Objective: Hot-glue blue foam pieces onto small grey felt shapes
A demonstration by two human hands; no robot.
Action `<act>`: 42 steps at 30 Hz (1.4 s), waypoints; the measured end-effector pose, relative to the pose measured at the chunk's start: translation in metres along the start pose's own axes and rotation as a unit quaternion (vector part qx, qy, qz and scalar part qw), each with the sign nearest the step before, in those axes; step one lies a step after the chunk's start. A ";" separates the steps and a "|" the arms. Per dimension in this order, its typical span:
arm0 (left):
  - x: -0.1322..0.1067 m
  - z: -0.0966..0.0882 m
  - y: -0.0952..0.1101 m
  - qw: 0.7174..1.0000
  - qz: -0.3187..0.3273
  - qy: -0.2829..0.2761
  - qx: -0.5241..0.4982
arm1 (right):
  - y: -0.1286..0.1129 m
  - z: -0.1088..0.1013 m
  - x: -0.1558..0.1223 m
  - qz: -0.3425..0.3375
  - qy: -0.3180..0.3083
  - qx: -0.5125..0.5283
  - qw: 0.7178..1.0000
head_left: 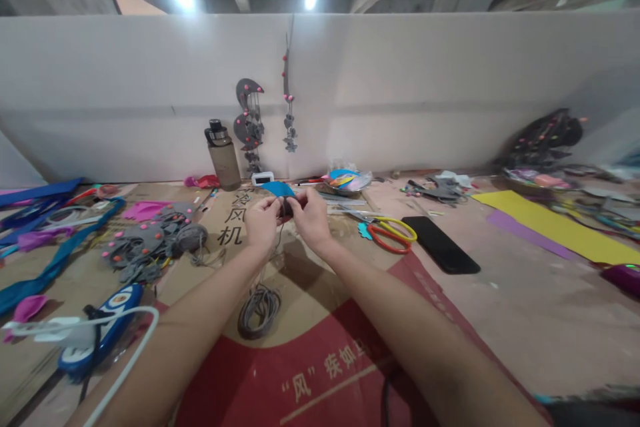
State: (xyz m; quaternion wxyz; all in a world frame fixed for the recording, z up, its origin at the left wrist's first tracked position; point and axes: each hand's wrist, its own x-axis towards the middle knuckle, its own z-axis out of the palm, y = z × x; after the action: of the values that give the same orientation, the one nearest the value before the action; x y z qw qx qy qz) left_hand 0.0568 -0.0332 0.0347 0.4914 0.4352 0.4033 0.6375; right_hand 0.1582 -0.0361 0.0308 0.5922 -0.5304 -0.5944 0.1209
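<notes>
My left hand (263, 221) and my right hand (311, 217) meet at the middle of the work surface, fingertips pinched together. Between them is a small dark grey piece (286, 207), mostly covered by the fingers. A bright blue strip (278, 189) sticks out just behind the fingertips; whether it is joined to the grey piece I cannot tell. From the hands a thin grey cord (278, 240) hangs down towards a loose coil of grey cord (259, 311) on the printed cardboard (310, 320).
To the right lie scissors (395, 233) with yellow and orange handles and a black phone (440, 244). Grey pieces with pink dots (150, 240) lie left, near a blue power strip (103, 333). A bottle (223, 157) stands at the back against a white panel (400, 93).
</notes>
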 end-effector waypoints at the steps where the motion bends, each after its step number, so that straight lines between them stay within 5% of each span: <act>1: 0.000 0.001 0.000 1.000 -0.001 0.001 0.001 | 0.001 0.000 0.000 0.002 0.003 0.002 1.000; 6: 0.003 0.004 -0.001 1.000 -0.008 0.000 -0.004 | 0.004 0.001 0.004 0.010 0.005 0.005 1.000; 13: 0.012 0.002 0.004 0.995 -0.071 0.014 -0.064 | 0.008 0.003 0.007 0.023 -0.089 0.072 0.993; 21: 0.006 0.008 -0.002 0.994 -0.075 0.015 -0.077 | 0.008 0.002 0.007 0.082 -0.048 0.053 0.994; 27: 0.011 0.003 0.001 0.995 -0.081 0.014 -0.063 | 0.015 0.002 0.011 0.078 -0.101 0.117 0.985; 36: 0.001 0.013 0.000 0.997 -0.055 0.000 -0.053 | 0.014 -0.003 0.012 0.059 -0.059 0.066 0.994; 42: 0.007 0.007 0.004 0.998 -0.043 -0.006 -0.037 | 0.017 0.000 0.017 0.072 -0.109 0.148 0.980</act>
State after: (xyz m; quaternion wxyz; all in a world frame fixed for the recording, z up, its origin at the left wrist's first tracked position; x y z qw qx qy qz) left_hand 0.0609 -0.0265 0.0418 0.5367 0.4027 0.3947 0.6277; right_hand 0.1713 -0.0164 0.0274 0.5853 -0.4618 -0.5915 0.3070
